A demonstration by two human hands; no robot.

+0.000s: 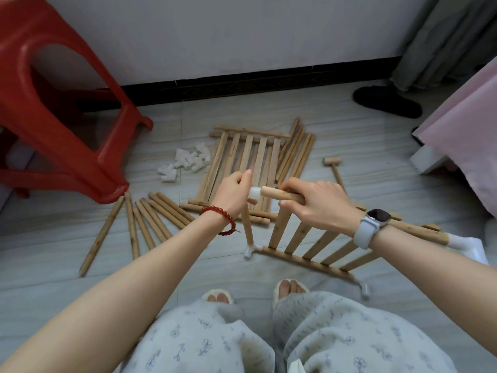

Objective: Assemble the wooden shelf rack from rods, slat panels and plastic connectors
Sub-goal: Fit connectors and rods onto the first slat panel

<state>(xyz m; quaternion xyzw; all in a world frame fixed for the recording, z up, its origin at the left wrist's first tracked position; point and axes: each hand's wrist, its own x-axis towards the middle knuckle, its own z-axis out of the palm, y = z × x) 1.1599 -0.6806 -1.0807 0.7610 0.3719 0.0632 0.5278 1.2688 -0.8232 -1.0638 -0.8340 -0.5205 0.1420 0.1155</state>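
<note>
My left hand [234, 192] grips a white plastic connector [254, 193] seated on top of an upright rod [247, 224]. That rod stands in another white connector [250, 250] at the corner of a slat panel [309, 246] tilted up in front of me. My right hand [320, 204] holds the panel's top rail [279, 194] near its end, which sits right at the connector's opening. Whether the rail end has entered the connector I cannot tell. A second slat panel [247, 160] lies flat on the floor behind.
Loose rods [150, 219] lie at left and more rods [298, 152] beside the flat panel. A heap of white connectors [188, 160] and a small wooden mallet [333, 168] sit on the tile floor. A red plastic stool [53, 109] stands left; a black slipper [387, 102] and pink bedding [468, 146] are right.
</note>
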